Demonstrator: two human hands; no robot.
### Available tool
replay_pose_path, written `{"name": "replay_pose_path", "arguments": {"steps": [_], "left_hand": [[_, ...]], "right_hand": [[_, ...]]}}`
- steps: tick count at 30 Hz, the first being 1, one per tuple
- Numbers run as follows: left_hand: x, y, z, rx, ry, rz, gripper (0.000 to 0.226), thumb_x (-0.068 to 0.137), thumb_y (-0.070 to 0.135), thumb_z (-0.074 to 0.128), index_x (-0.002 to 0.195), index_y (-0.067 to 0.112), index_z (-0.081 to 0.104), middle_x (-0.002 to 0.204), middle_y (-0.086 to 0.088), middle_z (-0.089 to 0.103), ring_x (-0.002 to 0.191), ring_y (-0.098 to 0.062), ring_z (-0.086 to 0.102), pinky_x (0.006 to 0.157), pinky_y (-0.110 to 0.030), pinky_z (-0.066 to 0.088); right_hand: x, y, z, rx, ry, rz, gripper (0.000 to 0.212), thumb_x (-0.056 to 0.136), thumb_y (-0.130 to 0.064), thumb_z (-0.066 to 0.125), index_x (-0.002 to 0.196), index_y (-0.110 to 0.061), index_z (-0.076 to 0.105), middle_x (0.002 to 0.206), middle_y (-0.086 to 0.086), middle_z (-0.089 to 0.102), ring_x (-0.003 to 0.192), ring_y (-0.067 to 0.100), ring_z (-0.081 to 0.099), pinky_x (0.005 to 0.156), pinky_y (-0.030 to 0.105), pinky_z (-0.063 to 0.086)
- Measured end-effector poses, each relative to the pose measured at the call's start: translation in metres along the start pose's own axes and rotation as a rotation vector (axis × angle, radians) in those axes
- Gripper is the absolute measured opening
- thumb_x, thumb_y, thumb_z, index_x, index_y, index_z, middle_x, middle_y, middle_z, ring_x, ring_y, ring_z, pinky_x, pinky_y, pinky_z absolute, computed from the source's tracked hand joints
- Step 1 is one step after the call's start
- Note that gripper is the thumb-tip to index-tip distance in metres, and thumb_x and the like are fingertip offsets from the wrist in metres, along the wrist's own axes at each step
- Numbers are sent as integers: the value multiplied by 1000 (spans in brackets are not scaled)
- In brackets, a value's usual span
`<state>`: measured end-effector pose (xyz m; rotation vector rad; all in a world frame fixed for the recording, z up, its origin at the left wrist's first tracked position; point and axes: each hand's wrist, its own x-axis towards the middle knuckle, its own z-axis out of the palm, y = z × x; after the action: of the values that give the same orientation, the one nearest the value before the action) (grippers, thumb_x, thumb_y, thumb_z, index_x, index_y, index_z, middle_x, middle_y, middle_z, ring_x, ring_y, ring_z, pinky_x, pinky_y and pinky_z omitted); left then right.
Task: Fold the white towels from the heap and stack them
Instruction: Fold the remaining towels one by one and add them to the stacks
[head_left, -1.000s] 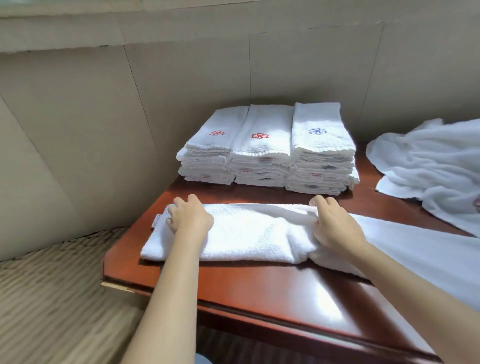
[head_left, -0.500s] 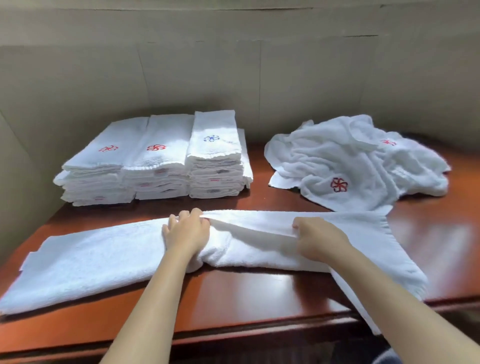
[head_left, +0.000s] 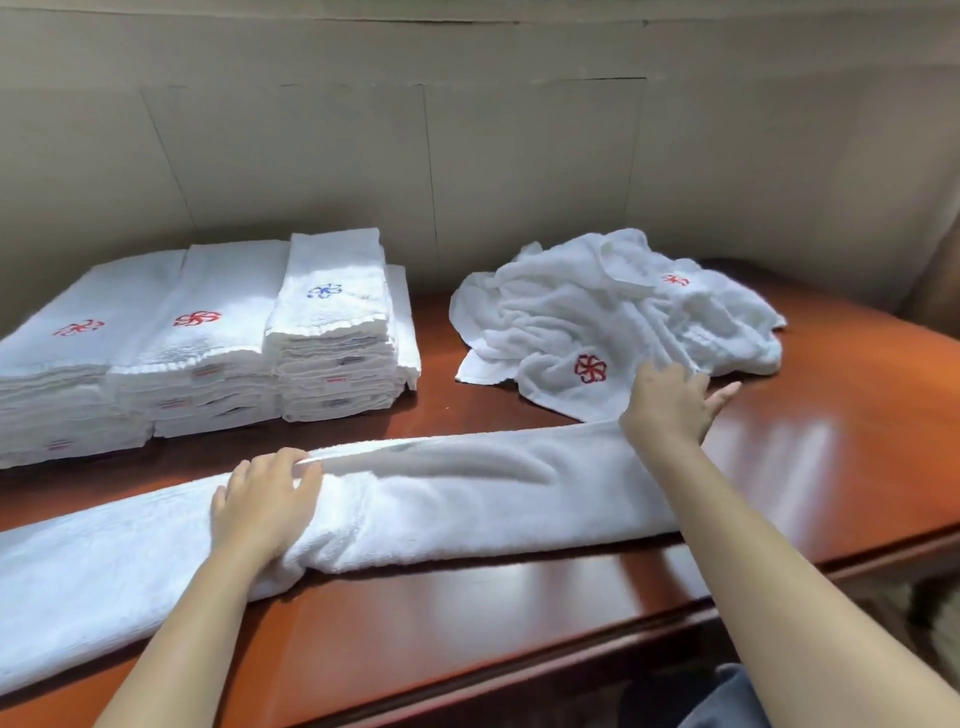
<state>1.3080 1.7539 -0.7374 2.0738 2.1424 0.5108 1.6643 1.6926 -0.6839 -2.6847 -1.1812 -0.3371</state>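
Plain beige panelled wall (head_left: 519, 156) with visible seams at the back, and a glossy reddish-brown wood table (head_left: 467, 613) in front, soft light glaring off its top.

My feed is evenly lit — stacked towels (head_left: 234, 291) nearly blown out, glare streaks on the glossy desk (head_left: 810, 457), wall (head_left: 519, 182) seams bowing edgeward.
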Motion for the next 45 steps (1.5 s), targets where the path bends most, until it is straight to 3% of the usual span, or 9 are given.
{"name": "replay_pose_path", "arguments": {"steps": [3,10,13,18,28,34,38,41,45], "left_hand": [[2,3,0,14,3,-2,30,95,36,39,119,27,55,128,-3,56,123,-26,43,102,-43,31],[2,5,-3,-30,33,28,25,96,31,41,113,25,58,118,-6,59,116,-28,49,96,-41,35],[0,2,-3,-49,31,31,29,97,33,40,118,23,57,123,-4,58,121,-26,46,100,-40,32],[2,-4,-3,-104,27,59,30,97,37,41,120,22,54,125,0,57,122,-23,45,102,-39,31],[15,-20,-8,-57,-132,256,47,99,41,37,143,24,39,149,3,40,138,-15,32,114,-36,24],[11,-16,-3,145,-217,166,56,100,49,18,152,29,15,161,0,9,148,-17,6,117,-48,5],[7,-13,-3,155,-215,104,58,99,51,16,153,30,11,161,2,7,148,-17,2,116,-51,2],[3,-12,-4,148,-220,73,58,99,52,15,153,30,9,161,3,5,148,-17,0,116,-52,1],[-4,-16,-6,145,-212,82,60,99,52,16,153,28,9,161,2,4,148,-17,0,117,-49,1]], "right_hand": [[-10,-8,13,44,-24,-141,45,82,-2,49,126,-15,51,129,10,47,128,35,31,109,66,5],[-39,-58,36,268,-190,-673,34,97,-28,40,128,-23,52,130,3,50,127,24,39,107,44,24],[-44,-57,52,330,-254,-676,34,100,-33,33,127,-23,52,129,0,52,122,23,44,104,41,29],[-21,-43,54,449,-175,-557,12,94,-17,51,99,-17,61,102,4,59,99,28,52,75,31,31],[-8,-43,56,428,-10,-626,16,83,5,49,92,-5,57,87,11,56,89,33,47,72,32,23],[-21,-50,42,67,31,-650,23,86,-7,50,104,-12,63,108,8,56,105,30,47,93,38,29],[-59,-81,25,312,58,-957,25,88,-9,55,111,-8,65,121,12,58,121,32,49,109,43,25],[-93,-105,24,321,-207,-1130,46,101,-38,37,143,-19,39,155,6,27,144,22,22,117,38,13],[-110,-116,32,237,-425,-1143,53,99,-51,27,148,-34,21,159,-4,13,146,18,7,116,43,4]]}}
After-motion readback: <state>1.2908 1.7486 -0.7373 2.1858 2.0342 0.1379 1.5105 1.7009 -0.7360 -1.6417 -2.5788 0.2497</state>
